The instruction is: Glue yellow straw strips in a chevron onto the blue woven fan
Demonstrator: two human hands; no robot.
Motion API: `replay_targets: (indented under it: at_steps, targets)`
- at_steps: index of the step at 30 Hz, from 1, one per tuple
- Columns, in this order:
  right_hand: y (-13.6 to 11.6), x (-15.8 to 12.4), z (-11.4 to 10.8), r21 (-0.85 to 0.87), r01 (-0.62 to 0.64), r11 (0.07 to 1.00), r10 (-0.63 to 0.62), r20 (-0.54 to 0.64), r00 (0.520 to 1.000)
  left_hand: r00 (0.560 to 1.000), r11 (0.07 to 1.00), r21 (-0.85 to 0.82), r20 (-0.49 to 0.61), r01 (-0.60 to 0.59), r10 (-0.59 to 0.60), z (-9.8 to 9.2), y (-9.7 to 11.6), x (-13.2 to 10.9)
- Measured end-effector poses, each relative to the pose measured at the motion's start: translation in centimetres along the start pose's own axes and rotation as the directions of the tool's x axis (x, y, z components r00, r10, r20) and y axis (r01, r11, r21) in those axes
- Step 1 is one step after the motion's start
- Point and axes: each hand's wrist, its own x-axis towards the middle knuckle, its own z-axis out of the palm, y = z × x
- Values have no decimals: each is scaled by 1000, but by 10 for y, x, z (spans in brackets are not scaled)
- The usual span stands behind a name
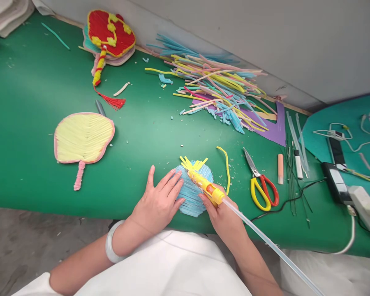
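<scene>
A fan-shaped piece covered in blue pipe cleaners (191, 196) lies near the table's front edge. Short yellow pipe-cleaner strips (197, 164) fan out at its top. My left hand (160, 199) rests with fingers spread, the fingertips on the blue piece's left side. In my right hand (223, 213) is a yellow hot glue gun (206, 186), its nozzle end over the yellow strips and hiding part of them. A long clear glue stick (265, 236) runs out of its back. One curved yellow pipe cleaner (227, 168) lies just right of the blue piece.
Scissors (258, 179) lie to the right, with an orange tube (280, 168) and thin wires (291, 181) beyond them. Many pipe cleaners (216, 78) are heaped at the back. At left lie a yellow fan (84, 137) and a red fan (111, 33). A power strip (337, 185) and cord sit far right.
</scene>
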Motion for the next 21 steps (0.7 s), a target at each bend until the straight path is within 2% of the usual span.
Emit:
replay_targets:
  at_steps: [16,21]
  targets:
    - [-5,-8,-9,30,-22,999,23,-33,999,1000,1000,-14,7,11,-11,0,0,0]
    - [-5,-8,-11,37,-60,998,60,-9,998,1000,1000,-6,4,4,-4,0,0,0]
